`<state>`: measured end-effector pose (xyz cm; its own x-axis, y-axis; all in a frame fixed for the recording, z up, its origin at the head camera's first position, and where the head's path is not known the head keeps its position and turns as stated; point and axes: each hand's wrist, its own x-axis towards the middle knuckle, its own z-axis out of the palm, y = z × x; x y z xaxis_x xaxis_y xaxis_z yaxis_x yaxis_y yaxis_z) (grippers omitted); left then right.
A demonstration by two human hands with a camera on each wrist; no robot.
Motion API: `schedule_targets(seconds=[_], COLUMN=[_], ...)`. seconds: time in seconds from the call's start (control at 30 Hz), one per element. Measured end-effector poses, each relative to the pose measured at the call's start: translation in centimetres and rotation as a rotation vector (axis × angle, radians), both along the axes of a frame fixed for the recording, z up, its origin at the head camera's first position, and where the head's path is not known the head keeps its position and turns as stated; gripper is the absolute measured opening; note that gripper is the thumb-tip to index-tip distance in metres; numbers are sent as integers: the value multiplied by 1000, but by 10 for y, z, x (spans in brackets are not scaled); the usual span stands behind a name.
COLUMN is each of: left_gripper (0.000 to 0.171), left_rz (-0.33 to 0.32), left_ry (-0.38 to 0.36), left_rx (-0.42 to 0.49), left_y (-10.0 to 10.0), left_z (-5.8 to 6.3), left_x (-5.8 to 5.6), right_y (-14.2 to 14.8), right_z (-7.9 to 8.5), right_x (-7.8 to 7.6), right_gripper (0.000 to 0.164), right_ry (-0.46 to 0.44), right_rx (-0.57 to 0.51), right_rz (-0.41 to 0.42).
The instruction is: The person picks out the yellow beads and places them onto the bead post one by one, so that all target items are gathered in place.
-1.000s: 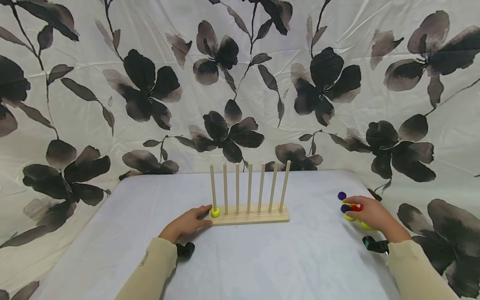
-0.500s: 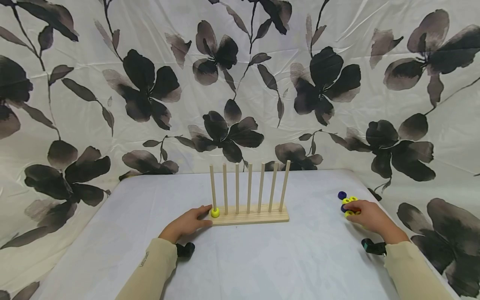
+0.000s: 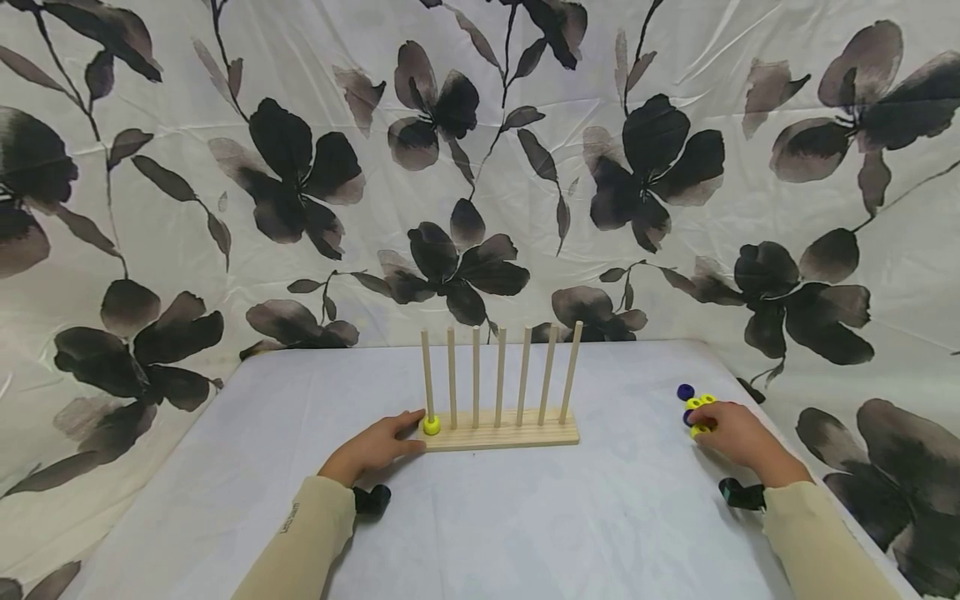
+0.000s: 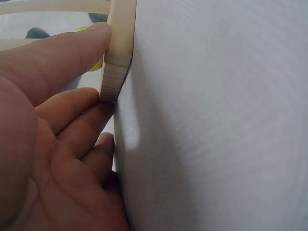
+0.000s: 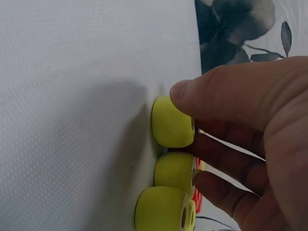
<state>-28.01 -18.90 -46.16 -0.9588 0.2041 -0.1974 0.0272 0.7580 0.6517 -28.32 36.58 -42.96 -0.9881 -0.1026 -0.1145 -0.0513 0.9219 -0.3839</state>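
My left hand (image 3: 372, 450) grips the left end of a wooden peg rack (image 3: 495, 435), thumb along the front edge and fingers at the end of the base. A yellow bead (image 3: 432, 427) sits at the foot of the leftmost peg; the other pegs are bare. At the right of the table my right hand (image 3: 738, 433) pinches a yellow barrel-shaped bead (image 5: 171, 124) at the edge of a bead cluster, with the thumb on its side and the fingers partly hidden behind it. More yellow beads (image 5: 161, 211) lie beside it, with red beads (image 5: 198, 198) partly hidden behind them.
Dark blue beads (image 3: 685, 392) and further yellow beads (image 3: 707, 399) lie just beyond my right fingers, near the right edge of the white-covered table (image 3: 525, 525). A floral cloth (image 3: 540, 167) hangs behind the table.
My right hand has shifted slightly to the left over the beads, its fingers closing at a yellow one; the red beads are now covered in the head view. The left hand stays on the rack.
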Motion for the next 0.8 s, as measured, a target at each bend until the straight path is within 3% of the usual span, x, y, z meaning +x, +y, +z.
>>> schedule_targets(seconds=[0.37, 0.6, 0.8], left_gripper=[69, 68, 68], left_rz=[-12, -7, -3], left_ry=[16, 18, 12], left_rx=[-5, -5, 8], left_y=[0, 0, 0], left_z=[3, 4, 3], left_x=[1, 2, 3], right_y=[-5, -14, -26], right_z=[-1, 5, 12], right_x=[-1, 4, 5], right_gripper=[30, 31, 32], right_ry=[-11, 104, 140], right_rx=[38, 3, -43], right_rz=[28, 112, 116])
